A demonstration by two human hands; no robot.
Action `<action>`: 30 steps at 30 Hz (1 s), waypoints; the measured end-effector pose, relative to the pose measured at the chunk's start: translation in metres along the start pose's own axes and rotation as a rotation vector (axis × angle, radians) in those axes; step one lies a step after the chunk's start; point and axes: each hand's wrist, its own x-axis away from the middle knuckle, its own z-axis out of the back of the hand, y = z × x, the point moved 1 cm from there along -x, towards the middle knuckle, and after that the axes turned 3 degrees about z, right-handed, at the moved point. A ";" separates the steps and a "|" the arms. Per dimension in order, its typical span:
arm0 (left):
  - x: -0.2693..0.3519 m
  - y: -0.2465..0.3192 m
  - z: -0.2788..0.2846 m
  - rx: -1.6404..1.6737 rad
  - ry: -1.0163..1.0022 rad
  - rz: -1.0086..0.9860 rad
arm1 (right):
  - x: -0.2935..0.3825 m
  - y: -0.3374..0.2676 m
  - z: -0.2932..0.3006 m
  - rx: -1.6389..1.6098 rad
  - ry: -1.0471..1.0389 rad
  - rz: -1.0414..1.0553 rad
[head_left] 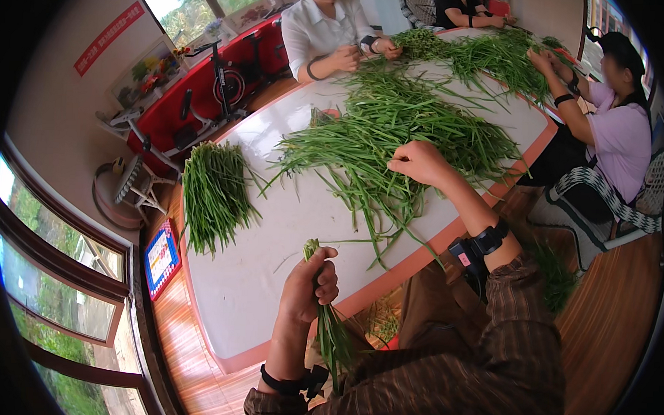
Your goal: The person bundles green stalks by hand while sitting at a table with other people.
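Observation:
My left hand (309,286) is closed around a small bunch of long, chive-like greens (332,331). Its pale stem ends stick up above my thumb, and the leaves hang down past the table edge towards my lap. Over the near side of a big loose heap of the same greens (390,124) is my right hand (418,164), thumb and fingertips drawn together. Whether a stalk is between those fingers cannot be made out. A neat bundle of greens (217,195) lies at the table's left end, its stem ends facing away from me.
The white table (263,293) has a pink-orange border. Across it sits a person in a white shirt (327,32); another in pink (615,118) handles greens (502,54) at right, and a third (465,14) sits farther back. Trimmings (551,278) lie on the floor beside a woven chair (601,206).

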 end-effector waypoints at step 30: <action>0.016 -0.004 0.005 0.006 0.025 -0.058 | -0.024 -0.006 0.095 0.275 0.410 0.111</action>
